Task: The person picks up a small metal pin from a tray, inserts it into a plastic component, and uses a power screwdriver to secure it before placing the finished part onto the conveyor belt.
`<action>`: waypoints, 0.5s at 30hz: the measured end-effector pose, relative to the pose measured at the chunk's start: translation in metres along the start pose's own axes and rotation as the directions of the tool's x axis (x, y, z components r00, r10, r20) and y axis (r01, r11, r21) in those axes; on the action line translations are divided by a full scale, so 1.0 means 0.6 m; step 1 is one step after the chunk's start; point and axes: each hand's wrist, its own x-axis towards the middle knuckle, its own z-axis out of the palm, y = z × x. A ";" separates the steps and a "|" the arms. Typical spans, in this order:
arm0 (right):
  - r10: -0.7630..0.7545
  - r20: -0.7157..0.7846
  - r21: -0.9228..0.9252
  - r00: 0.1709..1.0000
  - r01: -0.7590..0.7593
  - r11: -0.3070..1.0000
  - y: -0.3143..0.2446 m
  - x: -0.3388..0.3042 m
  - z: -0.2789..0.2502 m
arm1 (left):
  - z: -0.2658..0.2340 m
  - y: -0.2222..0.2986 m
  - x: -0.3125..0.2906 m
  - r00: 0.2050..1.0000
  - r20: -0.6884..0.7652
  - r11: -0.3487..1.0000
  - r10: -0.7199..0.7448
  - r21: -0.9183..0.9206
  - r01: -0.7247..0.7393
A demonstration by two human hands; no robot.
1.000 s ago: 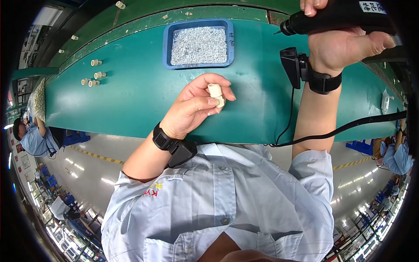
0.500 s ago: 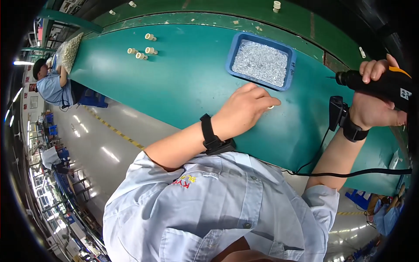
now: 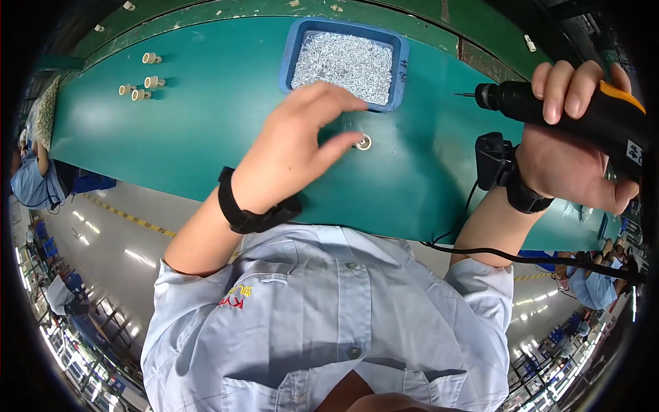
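The small round piece (image 3: 364, 143) stood on the green tabletop (image 3: 206, 137) near the blue tray (image 3: 403, 69), its pale ring facing up, and to my eye it was easy to upset; the thumb of the left hand (image 3: 285, 147) was so close that I could not tell touching from just beside, and a careless brush might have tipped the piece or set it rolling; a wider sweep of those fingers could have jolted the tray and scattered its loose metal pins (image 3: 343, 58); across from that, the black power driver (image 3: 525, 101) had its thin bit (image 3: 465, 94) pointing leftward, so a hasty swing risked a jab, and a snag in the black cable (image 3: 542, 258) by the right forearm might have hampered that arm; as for the fingers, the left ones were parted wide from the thumb, with nothing that I could see gripped between them; the forefinger's tip hung at the tray's near rim, contact unclear; the fingers of the right hand (image 3: 559, 161) curled firmly over the driver's body, its thumb apparently sticking out free; four cream fittings (image 3: 154, 82) lay off to the left, well apart from both hands.
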 end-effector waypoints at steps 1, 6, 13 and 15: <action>-0.003 0.013 -0.010 1.000 0.003 1.000 -0.002 -0.001 0.006 | -0.006 -0.009 0.011 1.000 -0.002 1.000 -0.001 -0.008 0.001; -0.016 0.070 -0.041 0.997 0.019 0.999 -0.005 0.002 0.016 | -0.026 -0.071 0.084 0.992 0.122 0.942 0.040 0.328 -0.078; 0.085 0.118 0.183 0.989 -0.106 0.977 0.018 0.000 -0.003 | -0.010 -0.106 0.103 0.962 0.257 0.996 -0.087 0.040 0.080; 0.090 0.127 0.173 0.988 -0.111 0.979 0.027 -0.002 -0.003 | -0.008 -0.105 0.101 0.987 0.155 0.999 -0.041 0.011 0.039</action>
